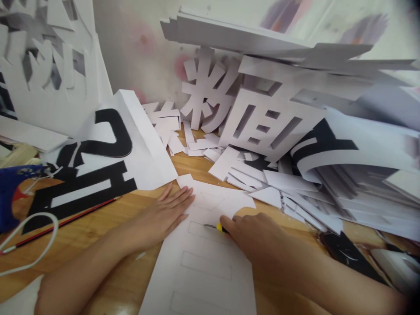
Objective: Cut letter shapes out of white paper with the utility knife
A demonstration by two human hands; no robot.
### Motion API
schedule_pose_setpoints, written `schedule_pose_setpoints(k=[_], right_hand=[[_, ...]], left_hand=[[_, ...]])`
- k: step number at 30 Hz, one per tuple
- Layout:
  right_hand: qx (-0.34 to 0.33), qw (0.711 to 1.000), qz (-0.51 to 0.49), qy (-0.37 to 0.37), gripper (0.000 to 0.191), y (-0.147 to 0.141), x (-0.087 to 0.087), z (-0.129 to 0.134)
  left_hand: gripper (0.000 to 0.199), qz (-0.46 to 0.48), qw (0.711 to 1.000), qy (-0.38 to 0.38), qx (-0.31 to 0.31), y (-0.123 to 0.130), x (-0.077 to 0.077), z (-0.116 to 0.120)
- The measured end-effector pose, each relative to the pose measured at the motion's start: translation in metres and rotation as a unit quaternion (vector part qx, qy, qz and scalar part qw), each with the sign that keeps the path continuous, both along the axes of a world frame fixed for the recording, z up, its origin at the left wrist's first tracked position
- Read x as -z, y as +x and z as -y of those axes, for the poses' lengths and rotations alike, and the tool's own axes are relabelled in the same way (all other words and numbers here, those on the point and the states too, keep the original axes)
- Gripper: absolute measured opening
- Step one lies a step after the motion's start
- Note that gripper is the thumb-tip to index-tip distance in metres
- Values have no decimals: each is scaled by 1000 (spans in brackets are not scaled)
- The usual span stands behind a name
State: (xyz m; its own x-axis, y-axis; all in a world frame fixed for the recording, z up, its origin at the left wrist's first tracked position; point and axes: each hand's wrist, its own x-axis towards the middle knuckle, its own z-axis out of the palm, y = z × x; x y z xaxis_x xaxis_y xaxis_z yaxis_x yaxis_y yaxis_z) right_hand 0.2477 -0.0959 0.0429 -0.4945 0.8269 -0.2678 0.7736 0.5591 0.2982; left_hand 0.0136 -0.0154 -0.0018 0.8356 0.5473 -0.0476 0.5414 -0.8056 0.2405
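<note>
A white foam board sheet [210,280] with pencilled rectangles lies on the wooden table in front of me. My left hand [172,208] presses flat on its left edge, fingers stretched toward the upper part. In my right hand [254,232] is a yellow-and-black utility knife [220,227], its thin blade resting at or just above the topmost clear rectangle; whether it touches the board I cannot tell. Most of the knife's handle is hidden inside the fist.
White cut-out characters [265,118] stand against the wall, with scraps [249,170] heaped before them. Black cut-out shapes [85,190], a red-and-black pencil [65,223] and a blue glue gun [13,192] lie at left. A dark phone-like object [348,253] lies at right.
</note>
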Motion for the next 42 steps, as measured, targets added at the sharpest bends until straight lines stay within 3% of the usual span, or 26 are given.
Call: schedule_pose_setpoints(k=[11, 16, 34, 42], right_hand=[[57, 992, -1, -113, 36, -5, -18, -4], [53, 994, -12, -92, 43, 0, -12, -2], [51, 993, -93, -55, 30, 16, 4, 4], [57, 993, -77, -61, 31, 21, 4, 4]], left_hand=[[48, 5, 1000, 7, 3, -1, 3, -2], [48, 0, 1000, -3, 1, 0, 1, -2], [49, 12, 1000, 11, 5, -1, 3, 0], [48, 6, 1000, 9, 5, 0, 1, -1]])
